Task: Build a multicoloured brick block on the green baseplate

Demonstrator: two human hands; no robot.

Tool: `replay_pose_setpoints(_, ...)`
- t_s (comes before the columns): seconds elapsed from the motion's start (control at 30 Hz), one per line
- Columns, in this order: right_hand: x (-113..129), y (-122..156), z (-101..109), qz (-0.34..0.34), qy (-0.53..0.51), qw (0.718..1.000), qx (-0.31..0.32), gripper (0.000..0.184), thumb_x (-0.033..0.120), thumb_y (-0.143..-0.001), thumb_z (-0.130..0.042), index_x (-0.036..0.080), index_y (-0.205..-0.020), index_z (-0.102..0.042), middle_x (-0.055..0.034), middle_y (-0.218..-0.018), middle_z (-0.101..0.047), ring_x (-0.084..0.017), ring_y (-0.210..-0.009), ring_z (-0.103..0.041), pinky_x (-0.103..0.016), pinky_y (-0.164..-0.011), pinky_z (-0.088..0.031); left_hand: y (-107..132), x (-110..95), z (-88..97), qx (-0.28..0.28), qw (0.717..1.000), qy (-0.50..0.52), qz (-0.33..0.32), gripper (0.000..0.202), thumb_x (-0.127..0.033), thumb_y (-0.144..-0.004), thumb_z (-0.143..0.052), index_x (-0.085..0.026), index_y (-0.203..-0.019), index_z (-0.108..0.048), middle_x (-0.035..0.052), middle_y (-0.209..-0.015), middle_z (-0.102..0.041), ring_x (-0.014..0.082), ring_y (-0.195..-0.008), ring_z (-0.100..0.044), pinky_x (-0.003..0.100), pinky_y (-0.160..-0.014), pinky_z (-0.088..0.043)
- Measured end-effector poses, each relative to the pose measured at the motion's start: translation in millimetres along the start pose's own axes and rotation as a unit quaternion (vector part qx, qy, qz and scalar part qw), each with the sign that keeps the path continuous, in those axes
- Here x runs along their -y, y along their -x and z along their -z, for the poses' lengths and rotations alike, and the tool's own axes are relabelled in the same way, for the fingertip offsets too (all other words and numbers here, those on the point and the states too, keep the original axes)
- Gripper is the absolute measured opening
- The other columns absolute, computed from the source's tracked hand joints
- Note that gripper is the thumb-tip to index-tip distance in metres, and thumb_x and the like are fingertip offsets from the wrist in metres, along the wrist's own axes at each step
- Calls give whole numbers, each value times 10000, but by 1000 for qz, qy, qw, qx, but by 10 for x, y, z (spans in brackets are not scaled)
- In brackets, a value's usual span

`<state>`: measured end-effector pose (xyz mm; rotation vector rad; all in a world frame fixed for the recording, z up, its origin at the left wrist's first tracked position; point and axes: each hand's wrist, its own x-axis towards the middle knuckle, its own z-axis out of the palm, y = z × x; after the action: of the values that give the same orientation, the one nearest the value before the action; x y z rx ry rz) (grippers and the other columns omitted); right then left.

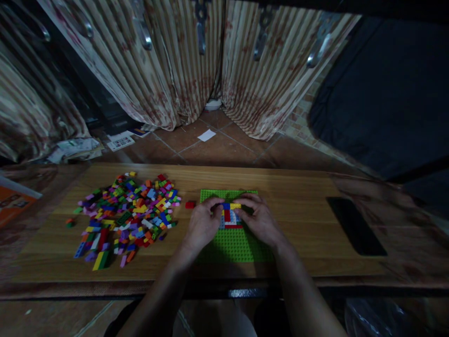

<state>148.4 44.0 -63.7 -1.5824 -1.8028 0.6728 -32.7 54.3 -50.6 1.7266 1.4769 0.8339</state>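
A green studded baseplate (229,250) lies on the wooden board in front of me. On its middle stands a small build of toy bricks (227,216) in red, white, light blue and yellow. Along the far edge of that build sit a blue brick (226,206) and a yellow brick (235,206), end to end. My left hand (204,223) is closed, with its fingertips at the blue brick. From the other side my right hand (258,219) grips the yellow brick between thumb and fingers. Parts of the build are hidden behind the fingers.
A wide heap of mixed bricks (136,210) covers the left of the wooden board (298,206). One red brick (190,205) lies just left of the baseplate. A black phone-like slab (355,225) rests at the right. Striped curtains (189,70) hang beyond.
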Motion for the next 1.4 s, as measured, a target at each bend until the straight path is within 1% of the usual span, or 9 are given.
replay_pose_setpoints(0.23,8,-4,4,7,25,1000,5,218,365,-835,-604,296,-1014,-709,-61,-1137,-579,-238,-1119,-506,-450,-987,-392,-16,-62,-103,-42,997,-51,-30,192,-293,-858,-552,-223,-941,-711,32,-996,-718,175,-921,-646,337,-870,-500)
replay_pose_setpoints(0.4,9,-8,-5,15,36,999,8,213,353,-838,-589,290,-1005,-705,-62,-1125,-579,-247,-1112,-508,-459,-977,-394,-70,-101,-166,-33,998,-51,-9,157,-286,-833,-582,-225,-841,-726,20,-905,-719,153,-820,-635,296,-775,-502)
replay_pose_setpoints(0.57,-5,-10,-15,5,47,999,16,225,361,-834,-580,282,-1004,-704,-76,-1149,-564,-261,-1118,-499,-481,-975,-391,-95,-131,-180,-30,998,-44,32,157,-275,-814,-583,-233,-815,-734,15,-881,-721,159,-794,-630,284,-723,-496)
replay_pose_setpoints(0.77,9,-6,-17,12,99,995,9,235,390,-846,-556,324,-1012,-708,-67,-1158,-574,-283,-1132,-490,-533,-968,-365,-121,-162,-204,-31,997,-45,55,147,-246,-791,-593,-237,-806,-738,7,-810,-723,163,-767,-633,280,-717,-504)
replay_pose_setpoints(0.97,-33,34,-42,31,143,989,-11,257,418,-861,-523,332,-1032,-694,-68,-1171,-575,-295,-1112,-489,-572,-936,-365,-99,-161,-214,-29,996,-60,54,134,-246,-784,-601,-254,-789,-734,1,-814,-731,179,-822,-642,303,-785,-507)
replay_pose_setpoints(1.1,-124,20,-58,46,136,990,8,288,435,-859,-498,290,-1018,-689,-80,-1177,-578,-293,-1131,-489,-564,-950,-376,-62,-166,-218,-33,996,-69,36,161,-265,-809,-580,-249,-826,-739,16,-854,-738,187,-857,-647,331,-875,-488)
replay_pose_setpoints(1.23,-126,-1,-32,46,102,994,17,379,483,-843,-508,244,-1102,-650,-100,-1176,-595,-282,-1134,-515,-515,-960,-403,-4,-151,-213,-27,998,-64,0,209,-285,-853,-534,-233,-894,-732,29,-909,-738,187,-904,-644,357,-976,-446)
replay_pose_setpoints(1.33,-32,-17,15,12,66,997,29,466,540,-819,-524,235,-1159,-613,-102,-1202,-611,-277,-1131,-547,-486,-967,-418,58,-131,-176,-25,998,-54,-10,272,-315,-880,-494,-206,-1016,-703,56,-1008,-725,199,-983,-633,364,-1001,-439)
replay_pose_setpoints(1.4,44,-34,42,-28,62,998,11,482,558,-814,-514,237,-1158,-616,-102,-1208,-623,-283,-1121,-568,-474,-956,-432,95,-115,-124,-36,999,-40,-9,318,-325,-893,-468,-190,-1097,-671,70,-1077,-706,204,-1025,-622,352,-989,-455)
